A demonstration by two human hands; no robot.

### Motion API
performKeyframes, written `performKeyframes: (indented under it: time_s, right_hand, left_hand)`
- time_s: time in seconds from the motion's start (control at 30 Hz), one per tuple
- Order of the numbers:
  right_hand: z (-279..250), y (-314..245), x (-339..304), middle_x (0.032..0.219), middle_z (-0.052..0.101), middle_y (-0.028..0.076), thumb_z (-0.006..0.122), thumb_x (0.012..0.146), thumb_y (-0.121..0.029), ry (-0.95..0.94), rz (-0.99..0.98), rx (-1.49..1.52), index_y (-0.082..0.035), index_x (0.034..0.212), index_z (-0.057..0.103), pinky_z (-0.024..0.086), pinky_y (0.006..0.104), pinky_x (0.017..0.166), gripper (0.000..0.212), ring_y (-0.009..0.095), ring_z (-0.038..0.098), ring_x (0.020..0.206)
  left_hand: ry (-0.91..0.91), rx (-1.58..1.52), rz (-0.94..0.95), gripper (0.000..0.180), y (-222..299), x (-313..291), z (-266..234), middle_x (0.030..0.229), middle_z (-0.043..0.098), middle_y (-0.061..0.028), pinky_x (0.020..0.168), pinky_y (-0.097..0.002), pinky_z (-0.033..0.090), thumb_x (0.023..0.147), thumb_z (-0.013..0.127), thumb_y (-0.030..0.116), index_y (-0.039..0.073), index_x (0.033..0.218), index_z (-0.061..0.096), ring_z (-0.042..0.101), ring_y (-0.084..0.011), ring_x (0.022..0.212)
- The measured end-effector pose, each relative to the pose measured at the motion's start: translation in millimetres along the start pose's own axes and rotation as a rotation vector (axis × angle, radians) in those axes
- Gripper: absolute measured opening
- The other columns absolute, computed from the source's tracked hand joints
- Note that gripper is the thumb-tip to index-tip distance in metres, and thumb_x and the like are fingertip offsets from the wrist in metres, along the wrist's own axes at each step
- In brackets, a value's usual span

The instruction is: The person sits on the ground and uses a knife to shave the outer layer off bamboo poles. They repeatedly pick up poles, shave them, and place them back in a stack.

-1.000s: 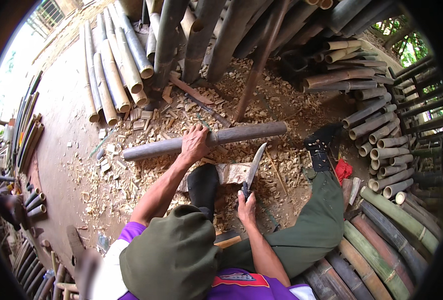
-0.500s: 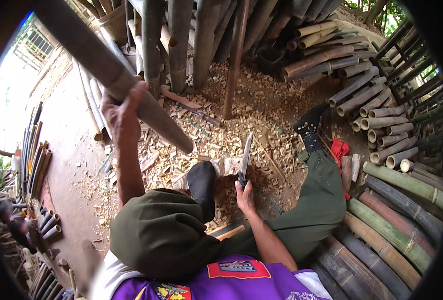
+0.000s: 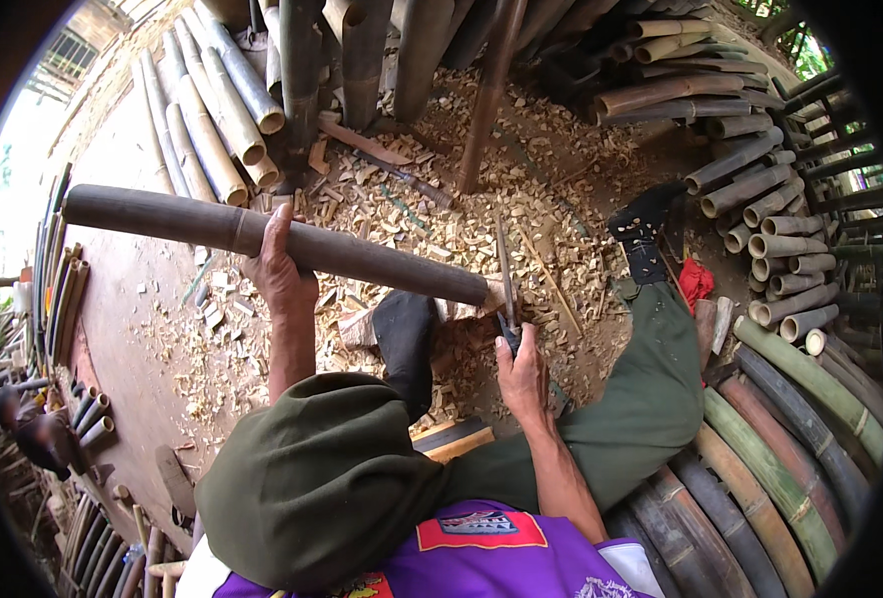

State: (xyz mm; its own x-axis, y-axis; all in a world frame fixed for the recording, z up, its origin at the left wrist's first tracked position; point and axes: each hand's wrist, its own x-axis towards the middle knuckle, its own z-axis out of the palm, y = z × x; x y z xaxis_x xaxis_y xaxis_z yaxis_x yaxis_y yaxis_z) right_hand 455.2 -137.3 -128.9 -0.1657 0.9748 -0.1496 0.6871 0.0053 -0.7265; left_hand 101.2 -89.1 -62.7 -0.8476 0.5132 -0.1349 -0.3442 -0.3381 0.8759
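Note:
My left hand [image 3: 284, 261] is wrapped round a dark bamboo tube [image 3: 362, 251] near its middle, with the thumb over the top. The tube lies nearly level across the view, tilting slightly down to the right. In my right hand [image 3: 524, 377] is a knife [image 3: 505, 264], held by its dark handle with the narrow blade pointing away from me. The tube's right end is just left of the blade; whether they touch, I cannot tell. Beneath that end, a pale wooden block [image 3: 455, 310] is partly hidden. My dark-covered foot [image 3: 403, 339] is beside the block.
Wood chips [image 3: 352, 214] cover the ground ahead. A long-handled blade [image 3: 407, 179] lies among them, left of an upright wooden post [image 3: 488, 110]. Cut bamboo tubes [image 3: 202, 140] lie at the far left, with stacked tubes [image 3: 760, 199] at right. Split-looking bamboo lengths [image 3: 750, 468] run beside my right leg.
The bamboo tube has swung from a steep slant to nearly level, its right end moving right toward the knife. My right hand has shifted slightly right, and the blade now appears narrower.

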Motion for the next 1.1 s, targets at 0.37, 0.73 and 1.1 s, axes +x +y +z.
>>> performKeyframes:
  time_s: [0.37,0.73,1.1]
  right_hand:
    - [5.2,-8.3,5.9,0.086,0.07,0.024,0.062,0.104,-0.028,-0.074,0.001,-0.118,-0.003,0.119,0.049,0.054,0.052,0.06,0.032,0.044,0.071,0.075]
    - [-0.7,-26.7,2.8,0.086,0.07,0.022,0.064,0.102,-0.022,0.044,-0.102,0.083,-0.003,0.117,0.05,0.056,0.0475,0.063,0.027,0.042,0.073,0.079]
    - [-20.6,-43.3,1.1,0.08,0.07,0.021,0.067,0.101,-0.019,0.116,-0.258,0.149,-0.004,0.115,0.051,0.056,0.0445,0.059,0.026,0.039,0.074,0.077]
  left_hand:
    - [-0.21,-0.008,-0.069,0.033,3.0,3.2,-2.9,0.093,0.071,-0.0127,0.081,-0.0389,0.059,0.088,0.079,0.008,0.002,0.114,0.059,0.072,-0.0235,0.085]
    - [-0.311,-0.027,-0.043,0.041,4.3,6.4,0.1,0.099,0.068,-0.012,0.082,-0.039,0.061,0.086,0.08,0.007,0.002,0.118,0.056,0.072,-0.023,0.09]
    - [-0.57,-0.068,-0.123,0.048,13.2,4.4,-6.1,0.113,0.062,-0.0105,0.101,-0.0441,0.053,0.088,0.074,0.009,0.005,0.128,0.049,0.064,-0.0255,0.108]
